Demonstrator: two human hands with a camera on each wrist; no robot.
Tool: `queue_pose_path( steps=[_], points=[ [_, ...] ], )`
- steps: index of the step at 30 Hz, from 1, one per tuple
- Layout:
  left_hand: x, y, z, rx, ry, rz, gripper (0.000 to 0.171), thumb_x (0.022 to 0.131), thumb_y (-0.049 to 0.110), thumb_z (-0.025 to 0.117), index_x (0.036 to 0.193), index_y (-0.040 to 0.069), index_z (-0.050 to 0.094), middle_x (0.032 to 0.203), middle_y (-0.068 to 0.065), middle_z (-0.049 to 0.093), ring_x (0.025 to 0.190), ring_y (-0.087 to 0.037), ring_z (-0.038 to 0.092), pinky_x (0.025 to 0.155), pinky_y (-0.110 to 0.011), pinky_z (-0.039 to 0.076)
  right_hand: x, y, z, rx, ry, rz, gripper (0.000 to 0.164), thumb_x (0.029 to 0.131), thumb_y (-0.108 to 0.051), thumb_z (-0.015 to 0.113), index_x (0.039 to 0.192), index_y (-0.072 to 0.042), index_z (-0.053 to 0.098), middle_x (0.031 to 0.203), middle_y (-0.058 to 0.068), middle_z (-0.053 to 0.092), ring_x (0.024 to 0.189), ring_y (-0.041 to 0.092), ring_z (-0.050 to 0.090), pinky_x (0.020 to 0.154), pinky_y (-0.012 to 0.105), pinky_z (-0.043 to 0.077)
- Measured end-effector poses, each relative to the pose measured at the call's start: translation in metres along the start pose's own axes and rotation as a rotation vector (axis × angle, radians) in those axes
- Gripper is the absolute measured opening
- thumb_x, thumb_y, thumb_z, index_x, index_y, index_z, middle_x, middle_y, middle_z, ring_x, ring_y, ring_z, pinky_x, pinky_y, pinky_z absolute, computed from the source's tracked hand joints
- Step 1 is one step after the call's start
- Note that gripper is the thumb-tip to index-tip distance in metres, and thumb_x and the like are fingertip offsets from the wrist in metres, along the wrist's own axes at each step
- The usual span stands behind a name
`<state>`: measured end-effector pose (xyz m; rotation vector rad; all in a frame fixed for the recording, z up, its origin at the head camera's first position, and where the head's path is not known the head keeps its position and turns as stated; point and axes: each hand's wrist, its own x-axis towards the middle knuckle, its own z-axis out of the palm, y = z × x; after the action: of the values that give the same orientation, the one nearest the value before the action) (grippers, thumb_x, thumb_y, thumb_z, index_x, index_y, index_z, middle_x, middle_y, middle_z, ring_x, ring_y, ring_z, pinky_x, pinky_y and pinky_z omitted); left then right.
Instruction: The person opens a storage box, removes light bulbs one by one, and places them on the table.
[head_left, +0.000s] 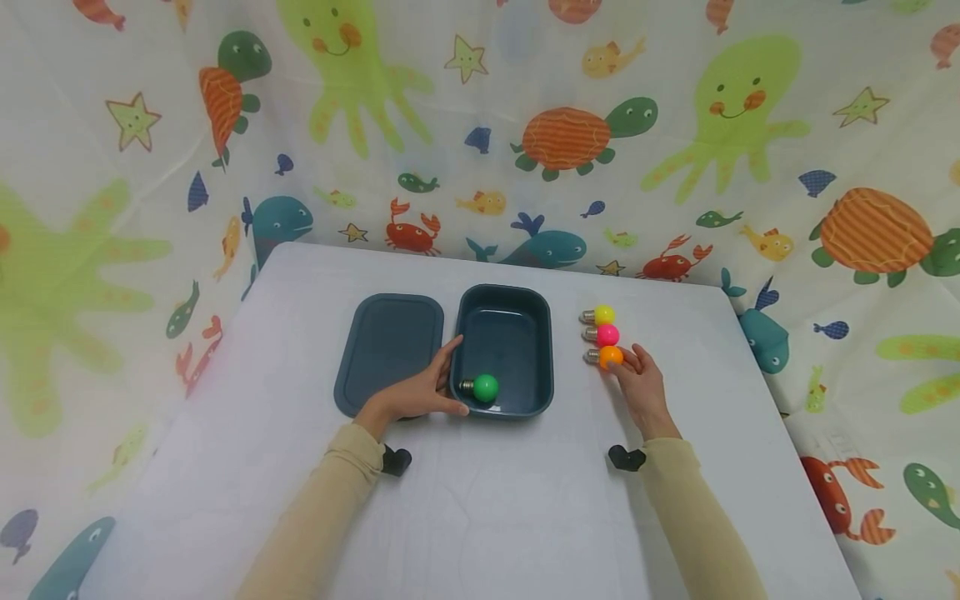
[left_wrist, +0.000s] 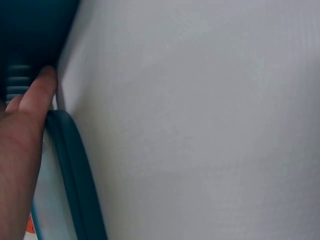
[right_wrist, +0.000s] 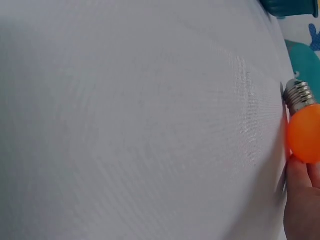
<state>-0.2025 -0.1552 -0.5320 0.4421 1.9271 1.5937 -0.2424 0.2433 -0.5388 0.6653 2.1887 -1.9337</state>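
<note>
- The lid (head_left: 390,346) is lying flat on the white cloth (head_left: 510,517), left of the box (head_left: 503,333). It is looking like matte plastic, blue-grey, with rounded corners and a thin border.
- My left hand (head_left: 416,393) is touching the left side of the box, with thumb and fingers spread. I think it should be pressing only gently, so the box does not slide.
- The green bulb (head_left: 486,388) is lying inside the box, in the near left corner. Its metal base is pointing left, toward the wall.
- The box is standing uncovered between my hands. Its walls are forming a rounded rectangle, and its floor is shining a little.
- The yellow bulb (head_left: 603,315) and the pink bulb (head_left: 607,335) are lying well right of the box. I should be avoiding a push on them, because smooth globes may roll.
- The orange bulb (head_left: 611,357) is lying at the near end of this row; whether it is already rising, I cannot tell. Its threaded base is glinting.
- My right hand (head_left: 643,392) is pinching the orange globe with the fingertips. A light, even pressure should be suiting this slippery-looking shape.
</note>
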Motion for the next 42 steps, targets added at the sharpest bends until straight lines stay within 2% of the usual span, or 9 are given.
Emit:
queue_pose_path(
  steps=[9, 17, 26, 36, 42],
  points=[
    [0.000, -0.003, 0.002, -0.008, 0.004, -0.001, 0.120, 0.079, 0.023, 0.084, 0.151, 0.048, -0.009, 0.162, 0.006, -0.013, 0.148, -0.013, -0.003, 0.119, -0.039, 0.016, -0.002, -0.003, -0.005, -0.029, -0.002, 0.012, 0.077, 0.099, -0.014, 0.059, 0.159, -0.020, 0.011, 0.154, 0.006, 0.034, 0.136, 0.020, 0.039, 0.112, 0.031, 0.033],
    [-0.001, -0.002, 0.006, 0.008, 0.008, 0.004, 0.121, 0.080, 0.022, 0.083, 0.152, 0.044, -0.011, 0.162, 0.001, -0.015, 0.149, -0.017, -0.005, 0.119, -0.042, 0.015, 0.001, -0.005, -0.008, -0.039, 0.021, 0.010, 0.077, 0.099, -0.016, 0.059, 0.158, -0.020, 0.011, 0.153, 0.004, 0.037, 0.135, 0.019, 0.040, 0.110, 0.031, 0.035],
    [-0.003, -0.001, 0.008, 0.001, 0.018, -0.016, 0.120, 0.079, 0.023, 0.084, 0.151, 0.048, -0.010, 0.162, 0.004, -0.014, 0.149, -0.014, -0.003, 0.119, -0.039, 0.016, -0.004, -0.026, -0.011, -0.071, 0.044, -0.075, 0.072, 0.099, -0.021, 0.059, 0.158, -0.020, 0.016, 0.154, 0.002, 0.037, 0.138, 0.016, 0.039, 0.111, 0.030, 0.034],
    [-0.004, -0.003, 0.010, -0.001, 0.021, -0.001, 0.120, 0.080, 0.022, 0.083, 0.152, 0.046, -0.010, 0.162, 0.005, -0.014, 0.148, -0.013, -0.004, 0.119, -0.039, 0.016, -0.008, -0.055, 0.004, -0.068, -0.103, -0.207, 0.079, 0.097, -0.015, 0.063, 0.158, -0.016, 0.013, 0.161, 0.002, 0.025, 0.145, 0.016, 0.026, 0.114, 0.030, 0.028],
    [-0.005, -0.002, 0.012, 0.004, 0.026, 0.000, 0.120, 0.080, 0.022, 0.083, 0.152, 0.046, -0.010, 0.162, 0.005, -0.014, 0.148, -0.013, -0.003, 0.119, -0.040, 0.016, -0.012, -0.070, 0.018, -0.131, -0.153, -0.257, 0.088, 0.091, -0.031, 0.071, 0.158, -0.018, 0.016, 0.160, 0.002, 0.026, 0.145, 0.016, 0.026, 0.115, 0.031, 0.027]
  ],
)
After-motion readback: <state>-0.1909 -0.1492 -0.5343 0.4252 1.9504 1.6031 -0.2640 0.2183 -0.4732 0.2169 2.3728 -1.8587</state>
